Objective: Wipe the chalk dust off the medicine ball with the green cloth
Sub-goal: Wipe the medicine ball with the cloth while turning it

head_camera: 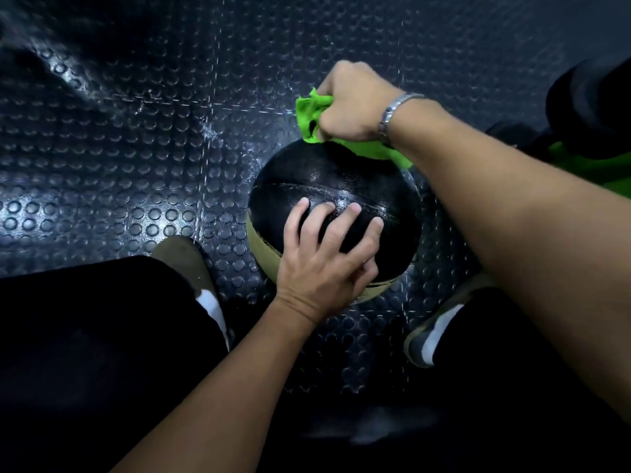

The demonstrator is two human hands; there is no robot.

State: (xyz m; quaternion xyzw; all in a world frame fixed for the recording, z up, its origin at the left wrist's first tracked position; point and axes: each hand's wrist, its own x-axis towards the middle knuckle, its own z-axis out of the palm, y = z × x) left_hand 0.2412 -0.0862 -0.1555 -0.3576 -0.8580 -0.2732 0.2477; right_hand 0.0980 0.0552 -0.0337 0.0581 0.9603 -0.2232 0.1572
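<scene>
The right hand [355,104] is clenched around a bunched bright green cloth [312,117], pressing it against the far upper edge of the round black textured medicine ball [341,186]. Part of the cloth sticks out of the fist on the side away from the wrist, and another flap trails under the wrist along the ball's far right rim. A silver metal watch band [392,114] circles that wrist.

The left hand [327,261] is not gripping anything: it lies flat with fingers [355,216] spread over the near side of the ball, palm against its lower curve, steadying it. The fingertips reach about to the seam lines that cross the ball's top.

The ball sits on the floor between the person's feet, roughly in the middle of the view. A tan band [263,247] shows along its lower left and near edge; whether this is part of the ball or a ring beneath it cannot be told. Faint pale streaks lie along the seams on the ball's top.

Left of the ball is an olive shoe [184,257] with a white sock above it, and near right of the ball a grey and white sneaker [430,339]. Dark trouser legs cover both lower corners. Under the ball spreads a black rubber floor mat with raised round studs [136,131], glossy with reflected light. Beyond the ball to the far right, past the right forearm, lies a dark shape with a green patch [580,162], too unclear to identify.
</scene>
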